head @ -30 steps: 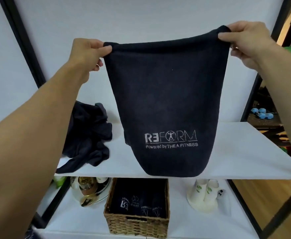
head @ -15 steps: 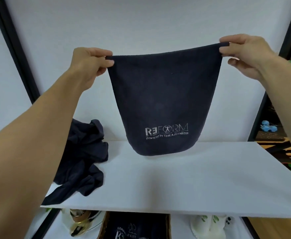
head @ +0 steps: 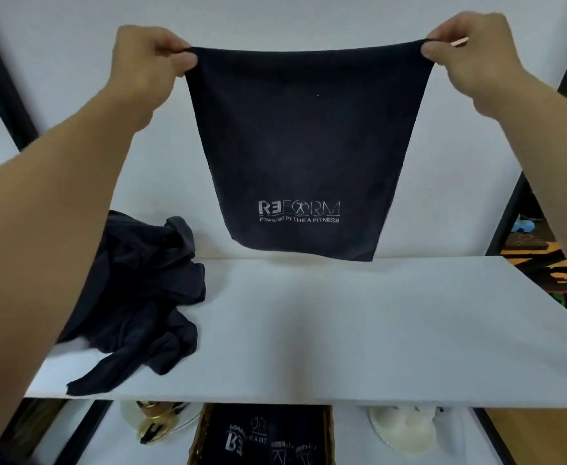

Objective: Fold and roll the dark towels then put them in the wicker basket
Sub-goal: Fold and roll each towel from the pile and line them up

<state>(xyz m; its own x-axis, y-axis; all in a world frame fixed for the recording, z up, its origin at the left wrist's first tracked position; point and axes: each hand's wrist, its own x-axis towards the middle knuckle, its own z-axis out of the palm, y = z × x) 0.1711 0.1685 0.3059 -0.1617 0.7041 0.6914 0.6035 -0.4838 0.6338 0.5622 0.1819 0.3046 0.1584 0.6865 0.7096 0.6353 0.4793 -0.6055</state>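
Note:
A dark towel (head: 304, 146) with a white REFORM logo hangs spread in the air above the white shelf (head: 342, 330). My left hand (head: 151, 58) pinches its top left corner and my right hand (head: 466, 45) pinches its top right corner. Its lower edge hangs near the back of the shelf. A heap of crumpled dark towels (head: 141, 297) lies on the shelf's left side. On the shelf below stands the wicker basket (head: 196, 437), with rolled dark towels (head: 265, 437) inside, partly cut off by the frame.
Black frame posts (head: 3, 95) flank the shelf on both sides. On the lower shelf a glass dish with a gold object (head: 156, 421) sits left of the basket, and a white ceramic piece (head: 406, 427) sits to its right. A white wall backs the unit.
Both hands have pulled further apart and moved higher in view, stretching the towel's top edge taut. The view has tipped down a little, showing the basket again.

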